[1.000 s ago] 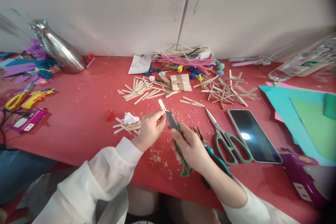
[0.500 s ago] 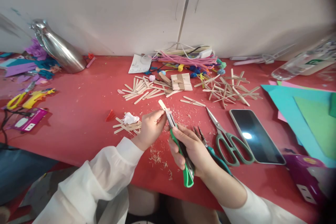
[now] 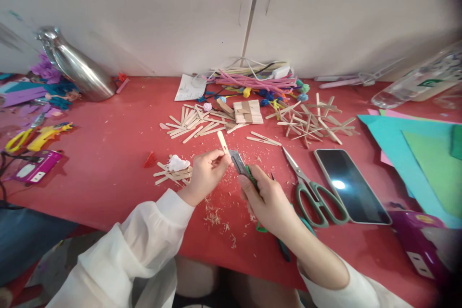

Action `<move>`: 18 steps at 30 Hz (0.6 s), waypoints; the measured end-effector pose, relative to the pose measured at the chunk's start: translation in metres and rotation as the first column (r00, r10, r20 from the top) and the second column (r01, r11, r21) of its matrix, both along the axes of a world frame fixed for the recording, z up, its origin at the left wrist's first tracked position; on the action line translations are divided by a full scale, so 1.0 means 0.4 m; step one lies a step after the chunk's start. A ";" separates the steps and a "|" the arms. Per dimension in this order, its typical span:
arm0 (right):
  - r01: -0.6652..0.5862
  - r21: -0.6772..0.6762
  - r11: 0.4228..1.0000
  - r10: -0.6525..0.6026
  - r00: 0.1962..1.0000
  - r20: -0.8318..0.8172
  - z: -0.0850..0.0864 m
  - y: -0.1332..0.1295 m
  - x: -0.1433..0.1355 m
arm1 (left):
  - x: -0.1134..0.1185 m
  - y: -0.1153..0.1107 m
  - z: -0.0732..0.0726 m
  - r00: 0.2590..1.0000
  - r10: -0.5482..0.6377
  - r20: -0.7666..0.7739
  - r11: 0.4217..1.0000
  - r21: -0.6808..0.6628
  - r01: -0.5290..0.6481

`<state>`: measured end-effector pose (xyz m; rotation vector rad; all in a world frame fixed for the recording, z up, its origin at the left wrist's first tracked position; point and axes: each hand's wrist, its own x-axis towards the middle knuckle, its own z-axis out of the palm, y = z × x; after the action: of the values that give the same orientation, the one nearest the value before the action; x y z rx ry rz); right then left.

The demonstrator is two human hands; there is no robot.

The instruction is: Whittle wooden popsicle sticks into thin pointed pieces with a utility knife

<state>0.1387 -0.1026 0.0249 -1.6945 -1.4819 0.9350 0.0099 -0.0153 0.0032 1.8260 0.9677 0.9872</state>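
Between the fingertips of my left hand [image 3: 208, 172] is a pale wooden craft stick [image 3: 222, 141], its free end pointing up and away from me. A small dark slot shows in the stick. My right hand [image 3: 265, 195] is wrapped round a green utility knife [image 3: 238, 161], with its metal front against or very close to the stick by my left fingertips. Wood shavings [image 3: 215, 215] lie scattered on the red table [image 3: 119, 163] under both hands. Left of my left hand, a white crumpled lump [image 3: 177, 163] rests on several craft sticks [image 3: 161, 177].
Green-handled scissors [image 3: 313, 192], partly hidden pliers [image 3: 283, 249] and a phone [image 3: 352, 187] lie to the right. Piles of craft sticks [image 3: 317, 120] and pink pipe cleaners [image 3: 252, 81] spread along the back. A steel jug [image 3: 77, 67] stands back left; coloured paper [image 3: 426, 163] lies far right.
My right hand has turned, tilting the knife so its handle is now mostly hidden under the palm. The craft stick has swung slightly more upright in my left fingers.
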 end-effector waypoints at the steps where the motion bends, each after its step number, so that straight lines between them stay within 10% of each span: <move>1: 0.004 0.017 1.000 -0.005 0.998 0.063 -0.003 0.001 0.000 | 0.000 0.000 0.000 1.000 -0.005 -0.006 1.000 0.011 0.005; 18: -0.005 0.117 0.993 -0.053 0.870 0.490 -0.011 0.003 0.010 | -0.005 0.000 0.003 0.996 -0.086 -0.034 0.996 -0.029 0.085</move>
<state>0.1429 -0.1016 0.0205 -1.9506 -1.7917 0.3977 0.0078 -0.0153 0.0043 1.8515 0.9119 0.8886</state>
